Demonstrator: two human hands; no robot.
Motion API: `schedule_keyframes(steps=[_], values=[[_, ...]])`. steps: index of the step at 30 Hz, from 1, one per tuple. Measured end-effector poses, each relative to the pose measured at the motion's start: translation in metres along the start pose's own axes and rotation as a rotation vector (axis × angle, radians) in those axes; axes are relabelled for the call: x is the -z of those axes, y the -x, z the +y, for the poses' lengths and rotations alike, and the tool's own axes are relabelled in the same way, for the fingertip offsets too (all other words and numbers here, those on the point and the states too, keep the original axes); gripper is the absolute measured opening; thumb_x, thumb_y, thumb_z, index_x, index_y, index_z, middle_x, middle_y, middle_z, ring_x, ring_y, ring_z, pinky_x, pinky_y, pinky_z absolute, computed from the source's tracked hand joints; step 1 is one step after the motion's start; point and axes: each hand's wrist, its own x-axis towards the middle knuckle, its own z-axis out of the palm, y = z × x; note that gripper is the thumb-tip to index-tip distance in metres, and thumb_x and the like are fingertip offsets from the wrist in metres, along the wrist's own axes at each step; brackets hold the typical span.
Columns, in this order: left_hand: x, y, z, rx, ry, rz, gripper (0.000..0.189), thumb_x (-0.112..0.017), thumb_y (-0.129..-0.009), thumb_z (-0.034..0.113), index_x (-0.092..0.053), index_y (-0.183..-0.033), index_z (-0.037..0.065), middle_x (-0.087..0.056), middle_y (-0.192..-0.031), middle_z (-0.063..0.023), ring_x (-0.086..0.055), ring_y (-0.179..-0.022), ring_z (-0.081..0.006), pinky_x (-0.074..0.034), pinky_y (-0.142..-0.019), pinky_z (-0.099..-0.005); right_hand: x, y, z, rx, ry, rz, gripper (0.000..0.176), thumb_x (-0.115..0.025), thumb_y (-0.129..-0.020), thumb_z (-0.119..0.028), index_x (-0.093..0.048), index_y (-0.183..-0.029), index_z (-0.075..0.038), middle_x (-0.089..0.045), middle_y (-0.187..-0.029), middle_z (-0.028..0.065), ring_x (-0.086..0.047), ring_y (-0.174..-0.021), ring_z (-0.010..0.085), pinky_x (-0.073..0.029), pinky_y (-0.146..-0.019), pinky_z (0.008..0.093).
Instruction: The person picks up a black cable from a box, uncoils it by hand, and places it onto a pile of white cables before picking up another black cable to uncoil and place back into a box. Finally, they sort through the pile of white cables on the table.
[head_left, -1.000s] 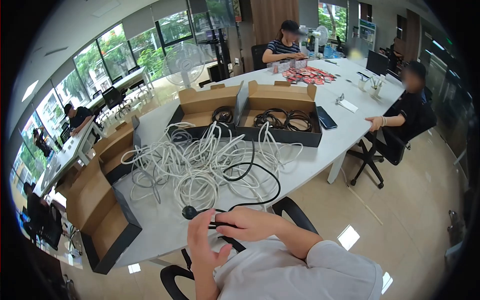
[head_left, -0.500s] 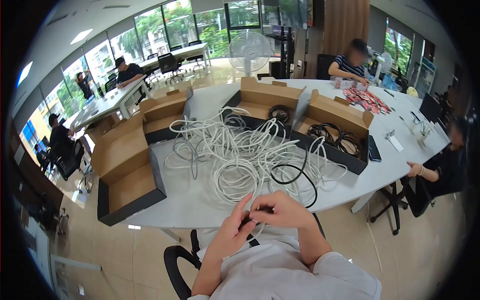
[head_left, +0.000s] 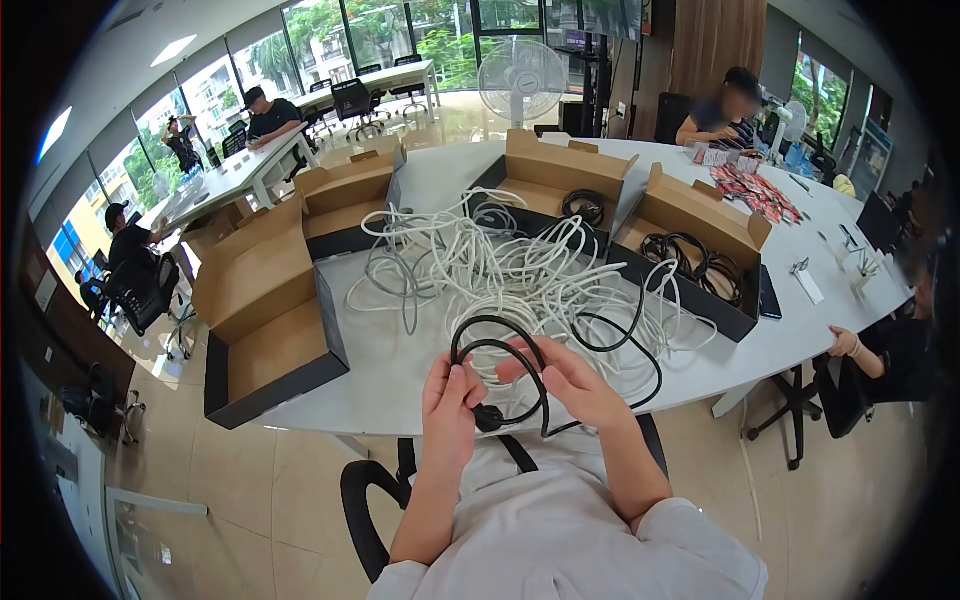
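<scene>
Above the table's front edge, my left hand (head_left: 451, 401) is closed around a looped black cable (head_left: 545, 398), with a dark plug (head_left: 488, 417) hanging just below its fingers. My right hand (head_left: 570, 381) is at the right side of the loops, fingers apart, and the cable passes by its fingertips; whether it touches them is unclear. From the loops the black cable runs right over the table. Behind my hands lies a large tangle of white and grey cables (head_left: 490, 260).
On the white table (head_left: 400, 390) stand open boxes: one at left (head_left: 275, 370), one behind it (head_left: 350, 215), one at back centre (head_left: 535, 195) and one at right (head_left: 690, 250), the last two holding black cables. A phone (head_left: 769, 293) lies beside the right box. Several people sit around.
Black cable loops now show between my hands, which have moved apart. My right hand has opened and shifted right. The view has shifted slightly.
</scene>
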Motion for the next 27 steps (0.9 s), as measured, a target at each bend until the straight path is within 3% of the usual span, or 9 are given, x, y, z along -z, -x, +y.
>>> schedule_keyframes(steps=[4,5,8,9,11,19,22,24,27], values=[[0.004,-0.002,-0.010,0.100,-0.005,-0.014,0.020,-0.045,-0.099,0.025,-0.047,-0.099,0.005,-0.037,-0.068,0.0034,-0.035,-0.062,-0.0082,-0.030,-0.058,-0.0214,-0.010,0.003,-0.008,-0.097,0.023,0.079,0.050,-0.046,-0.098,-0.020,-0.029,-0.141,0.001,-0.058,-0.117,0.0136,-0.058,-0.105,0.0206,-0.040,-0.094,0.0333],[0.004,-0.002,-0.010,0.122,-0.040,-0.018,0.020,-0.044,-0.100,0.026,-0.046,-0.097,0.006,-0.037,-0.068,0.0032,-0.037,-0.063,-0.0086,-0.031,-0.058,-0.0214,-0.013,0.002,-0.010,-0.086,0.068,0.160,0.040,-0.045,-0.097,-0.011,-0.038,-0.134,0.003,-0.060,-0.110,0.0121,-0.063,-0.093,0.0176,-0.045,-0.085,0.0295],[0.008,-0.003,-0.014,0.159,-0.182,-0.071,0.025,-0.041,-0.101,0.030,-0.044,-0.090,0.007,-0.038,-0.067,0.0019,-0.044,-0.061,-0.0113,-0.037,-0.057,-0.0235,-0.006,0.000,-0.015,-0.140,0.285,0.205,0.030,-0.044,-0.097,-0.009,-0.048,-0.124,0.005,-0.063,-0.101,0.0096,-0.065,-0.079,0.0146,-0.048,-0.073,0.0248],[0.010,-0.005,-0.017,0.175,-0.192,-0.087,0.025,-0.042,-0.100,0.030,-0.044,-0.090,0.007,-0.038,-0.067,0.0019,-0.044,-0.060,-0.0119,-0.038,-0.056,-0.0246,-0.007,-0.003,-0.014,-0.092,0.341,0.255,0.025,-0.042,-0.097,-0.008,-0.054,-0.114,0.005,-0.064,-0.091,0.0076,-0.064,-0.067,0.0124,-0.048,-0.061,0.0220],[0.013,-0.009,-0.016,0.230,-0.211,-0.105,0.032,-0.039,-0.101,0.034,-0.041,-0.082,0.008,-0.040,-0.066,0.0004,-0.052,-0.060,-0.0143,-0.042,-0.058,-0.0262,-0.008,-0.008,-0.017,-0.110,0.393,0.271,0.025,-0.042,-0.097,-0.009,-0.054,-0.114,0.005,-0.064,-0.088,0.0074,-0.063,-0.064,0.0121,-0.047,-0.058,0.0223],[0.020,-0.032,-0.018,0.359,0.053,-0.147,0.030,-0.043,-0.099,0.032,-0.044,-0.081,0.008,-0.042,-0.063,-0.0021,-0.055,-0.059,-0.0212,-0.045,-0.058,-0.0305,-0.003,-0.030,-0.010,-0.144,0.345,0.404,0.024,-0.043,-0.097,-0.011,-0.055,-0.112,0.003,-0.058,-0.065,0.0044,-0.054,-0.048,0.0085,-0.042,-0.045,0.0231],[0.018,-0.038,-0.019,0.351,0.177,-0.161,0.029,-0.044,-0.099,0.031,-0.045,-0.081,0.007,-0.041,-0.061,-0.0018,-0.054,-0.057,-0.0216,-0.044,-0.057,-0.0302,-0.003,-0.030,-0.008,-0.161,0.348,0.448,0.024,-0.047,-0.095,-0.010,-0.055,-0.114,0.001,-0.055,-0.063,0.0020,-0.048,-0.048,0.0068,-0.039,-0.045,0.0227],[0.017,-0.032,-0.018,0.349,0.251,-0.119,0.028,-0.044,-0.099,0.031,-0.047,-0.082,0.009,-0.036,-0.058,0.0019,-0.041,-0.048,-0.0143,-0.035,-0.051,-0.0270,-0.005,-0.025,-0.001,-0.109,0.413,0.461,0.025,-0.046,-0.095,-0.010,-0.056,-0.115,0.000,-0.052,-0.064,-0.0005,-0.043,-0.048,0.0036,-0.036,-0.044,0.0204],[0.017,-0.033,-0.011,0.309,0.310,-0.088,0.027,-0.044,-0.099,0.033,-0.048,-0.083,0.012,-0.028,-0.057,0.0057,-0.025,-0.045,-0.0075,-0.023,-0.047,-0.0249,-0.012,-0.021,-0.007,-0.119,0.442,0.435,0.039,-0.057,-0.088,-0.007,-0.051,-0.126,-0.002,-0.055,-0.073,-0.0006,-0.048,-0.056,0.0032,-0.040,-0.052,0.0201]])
